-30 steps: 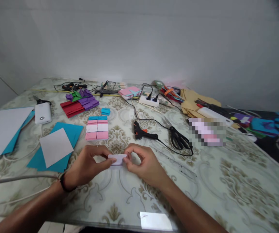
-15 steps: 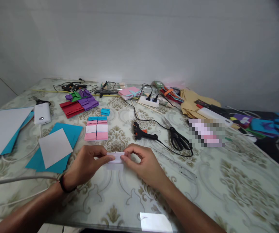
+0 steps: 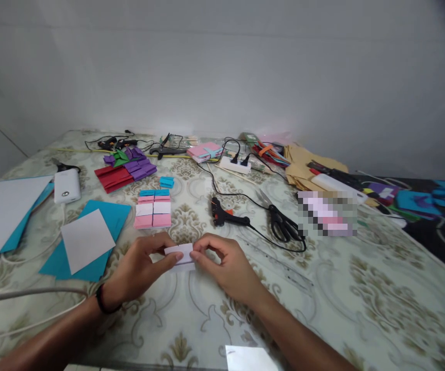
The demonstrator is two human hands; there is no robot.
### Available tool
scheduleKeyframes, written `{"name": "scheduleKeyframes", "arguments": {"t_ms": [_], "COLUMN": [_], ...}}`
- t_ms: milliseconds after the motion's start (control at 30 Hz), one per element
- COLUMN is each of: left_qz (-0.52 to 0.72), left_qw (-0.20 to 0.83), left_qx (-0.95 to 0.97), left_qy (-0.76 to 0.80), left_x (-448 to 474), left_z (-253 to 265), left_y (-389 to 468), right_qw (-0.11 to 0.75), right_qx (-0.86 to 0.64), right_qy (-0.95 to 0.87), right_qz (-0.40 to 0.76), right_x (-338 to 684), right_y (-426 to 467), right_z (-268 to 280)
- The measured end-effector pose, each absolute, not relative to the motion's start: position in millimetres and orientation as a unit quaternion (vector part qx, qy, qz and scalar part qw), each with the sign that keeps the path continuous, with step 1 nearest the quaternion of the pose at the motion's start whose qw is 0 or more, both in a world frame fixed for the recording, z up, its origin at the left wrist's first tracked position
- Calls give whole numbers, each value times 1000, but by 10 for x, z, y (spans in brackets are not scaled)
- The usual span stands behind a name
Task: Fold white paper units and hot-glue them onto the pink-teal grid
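Observation:
A small folded piece of white paper [image 3: 184, 254] is pinched between my two hands, just above the patterned tablecloth. My left hand [image 3: 150, 260] grips its left end, thumb on the near face and fingers behind. On the right end, my right hand [image 3: 220, 263] holds it the same way, with thumb and fingertips closed. Beyond my hands lie folded pink, white and blue paper strips [image 3: 153, 222] in two columns. A little blue folded piece [image 3: 167, 182] sits just past them. To their right rests a black glue gun [image 3: 226, 215].
Black-handled scissors [image 3: 284, 221] and a clear ruler [image 3: 280, 265] lie right of my hands. At left are blue sheets [image 3: 119, 219] under a white square [image 3: 86, 242], and a white power bank [image 3: 66, 186]. A power strip [image 3: 235, 164] stands farther back; white paper [image 3: 251, 358] lies near the front edge.
The folded white paper has tilted slightly, its left end lower, and my thumbs have shifted a little along it. Both hands keep their pinch. The camera view has moved slightly.

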State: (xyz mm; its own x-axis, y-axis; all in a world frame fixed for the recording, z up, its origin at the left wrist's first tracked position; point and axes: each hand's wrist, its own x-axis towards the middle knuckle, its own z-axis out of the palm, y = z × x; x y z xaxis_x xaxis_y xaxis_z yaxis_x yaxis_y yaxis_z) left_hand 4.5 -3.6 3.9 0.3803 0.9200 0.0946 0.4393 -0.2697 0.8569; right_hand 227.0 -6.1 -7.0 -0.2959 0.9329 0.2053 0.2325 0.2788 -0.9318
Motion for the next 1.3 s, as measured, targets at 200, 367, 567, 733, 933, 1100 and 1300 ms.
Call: {"name": "scheduleKeyframes", "arguments": {"t_ms": [200, 367, 567, 733, 933, 1100, 1300], "left_qz": [269, 298, 313, 277, 341, 338, 305], "left_qw": [373, 397, 432, 407, 377, 351, 333], "left_qx": [763, 728, 715, 766, 780, 806, 840], "left_qy": [454, 472, 452, 412, 365, 337, 301], "left_x": [79, 38, 17, 80, 95, 99, 89], "left_z": [30, 11, 46, 79, 37, 54, 122], "left_y": [-48, -53, -57, -81, -104, -146, -155], "right_qw": [413, 398, 409, 418, 444, 464, 461], "right_qx": [-397, -402, -416, -401, -356, -319, -301], "right_qy": [-713, -704, -689, -706, -727, -745, -756], "right_qz": [405, 429, 430, 408, 385, 359, 353], "right_x": [2290, 2283, 2268, 2255, 2239, 2219, 2214], "right_y": [-67, -73, -94, -109, -145, -169, -173], "right_z": [-50, -47, -36, -29, -31, -18, -34]}}
